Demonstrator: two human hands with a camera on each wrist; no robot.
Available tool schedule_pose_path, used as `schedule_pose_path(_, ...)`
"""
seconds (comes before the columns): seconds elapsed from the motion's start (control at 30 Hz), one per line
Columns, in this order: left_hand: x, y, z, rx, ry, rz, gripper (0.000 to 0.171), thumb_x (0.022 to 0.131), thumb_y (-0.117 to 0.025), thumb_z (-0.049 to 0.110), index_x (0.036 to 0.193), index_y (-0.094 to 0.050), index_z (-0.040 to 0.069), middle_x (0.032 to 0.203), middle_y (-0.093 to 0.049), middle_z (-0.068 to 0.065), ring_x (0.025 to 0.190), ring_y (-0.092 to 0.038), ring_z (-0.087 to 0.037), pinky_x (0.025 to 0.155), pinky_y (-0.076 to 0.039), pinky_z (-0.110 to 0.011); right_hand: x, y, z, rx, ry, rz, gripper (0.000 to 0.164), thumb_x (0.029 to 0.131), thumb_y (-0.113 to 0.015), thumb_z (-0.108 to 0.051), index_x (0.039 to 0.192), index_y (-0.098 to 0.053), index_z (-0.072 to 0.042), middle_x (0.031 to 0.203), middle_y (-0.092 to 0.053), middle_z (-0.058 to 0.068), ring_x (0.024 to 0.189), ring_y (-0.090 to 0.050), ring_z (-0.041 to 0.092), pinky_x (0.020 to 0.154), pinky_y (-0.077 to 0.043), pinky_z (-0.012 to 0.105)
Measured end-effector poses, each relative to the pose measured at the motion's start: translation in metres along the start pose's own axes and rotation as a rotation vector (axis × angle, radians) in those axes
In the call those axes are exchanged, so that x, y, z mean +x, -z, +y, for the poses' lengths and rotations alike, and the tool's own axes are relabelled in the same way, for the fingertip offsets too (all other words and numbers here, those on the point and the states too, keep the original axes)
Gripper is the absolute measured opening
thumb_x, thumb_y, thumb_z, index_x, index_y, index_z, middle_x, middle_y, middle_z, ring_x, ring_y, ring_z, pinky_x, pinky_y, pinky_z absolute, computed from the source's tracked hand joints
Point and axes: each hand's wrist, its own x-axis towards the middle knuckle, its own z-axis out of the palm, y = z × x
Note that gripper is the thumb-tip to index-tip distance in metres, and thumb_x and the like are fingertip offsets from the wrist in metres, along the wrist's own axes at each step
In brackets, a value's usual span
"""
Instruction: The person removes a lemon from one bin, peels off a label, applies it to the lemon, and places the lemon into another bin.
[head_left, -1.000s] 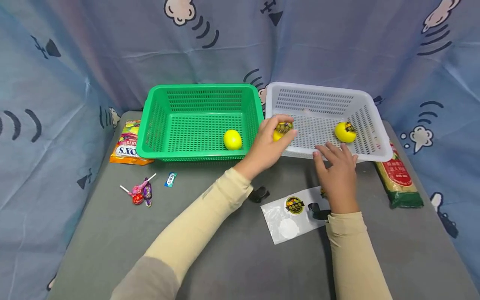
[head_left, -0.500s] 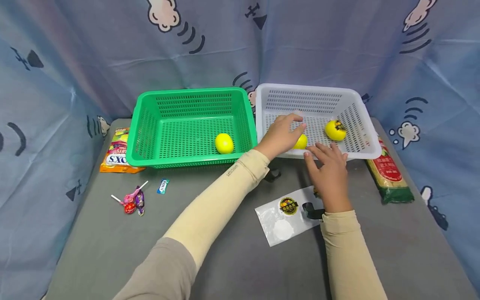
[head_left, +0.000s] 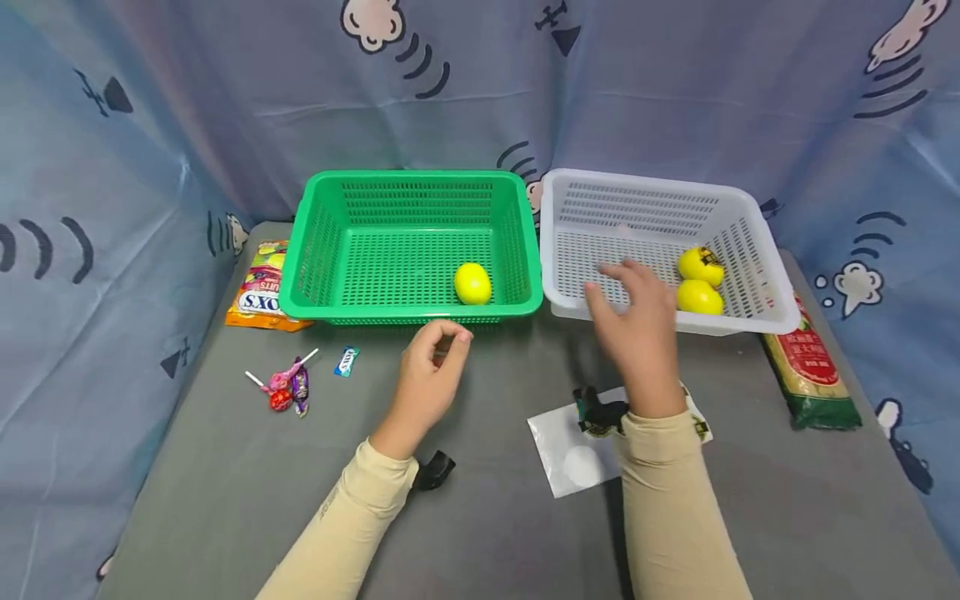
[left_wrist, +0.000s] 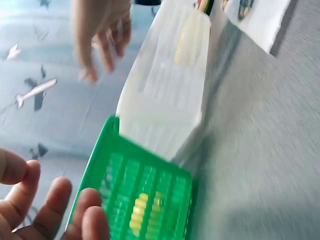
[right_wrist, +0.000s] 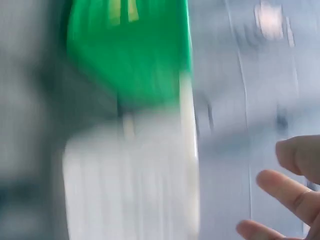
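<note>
In the head view my left hand (head_left: 427,379) hovers in front of the green basket (head_left: 420,314), fingers loosely curled with nothing in them. One yellow lemon (head_left: 472,284) lies in that basket's front right corner. My right hand (head_left: 641,337) reaches over the front rim of the white basket (head_left: 652,181), fingers spread and holding nothing. Two more lemons (head_left: 699,297) rest side by side at the right end of the white basket; the farther one carries a black and gold label. The left wrist view shows relaxed fingers (left_wrist: 60,207) beside the green basket. The right wrist view is blurred.
Left of the green basket is a candy bag (head_left: 260,287). Lollipops (head_left: 281,392) and a small blue wrapped candy (head_left: 347,362) lie before it. A white plastic bag (head_left: 570,450) is partly under the right wrist. A red-and-green food packet (head_left: 813,367) stands far right.
My left hand has let go of a lemon in the white basket and moved left, toward me. That lemon now sits beside the labelled one. My right hand shifted slightly left of the lemons.
</note>
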Motion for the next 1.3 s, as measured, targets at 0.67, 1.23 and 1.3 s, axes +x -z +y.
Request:
schedule_pose_path(0.67, 0.183, -0.019, 0.026, 0.763, 0.363, -0.772, 0.053, 0.104, -0.070, 0.038, 0.144, -0.061, 0.005, 0.150, -0.056, -0.014, 0.126, -0.059, -0.030, 0.101, -0.051, -0.044, -0.030, -0.070, -0.053, -0.171, 0.133, -0.093, 0.034, 0.101, -0.076, -0.037, 0.121, -0.081, -0.010, 0.157, -0.044, 0.033, 0.135, -0.041, 0.051, 0.110, -0.040, 0.058)
schedule_pose_path(1.23, 0.195, 0.007, 0.020, 0.445, 0.383, -0.722, 0.051, 0.098, -0.078, 0.019, 0.145, -0.061, 0.008, 0.138, -0.057, -0.014, 0.105, -0.063, -0.027, 0.084, -0.058, -0.039, -0.028, -0.074, -0.058, -0.168, 0.166, -0.106, 0.035, 0.101, -0.075, -0.040, 0.119, -0.082, -0.012, 0.157, -0.045, 0.032, 0.133, -0.042, 0.049, 0.108, -0.040, 0.057)
schedule_pose_path(1.3, 0.183, 0.018, 0.039, 0.326, 0.330, -0.620, 0.050, 0.097, -0.079, 0.018, 0.144, -0.063, 0.010, 0.139, -0.055, -0.014, 0.109, -0.063, -0.028, 0.088, -0.059, -0.041, -0.028, -0.073, -0.057, -0.172, 0.167, -0.108, 0.035, 0.101, -0.075, -0.041, 0.119, -0.081, -0.012, 0.157, -0.045, 0.032, 0.132, -0.042, 0.049, 0.108, -0.041, 0.056)
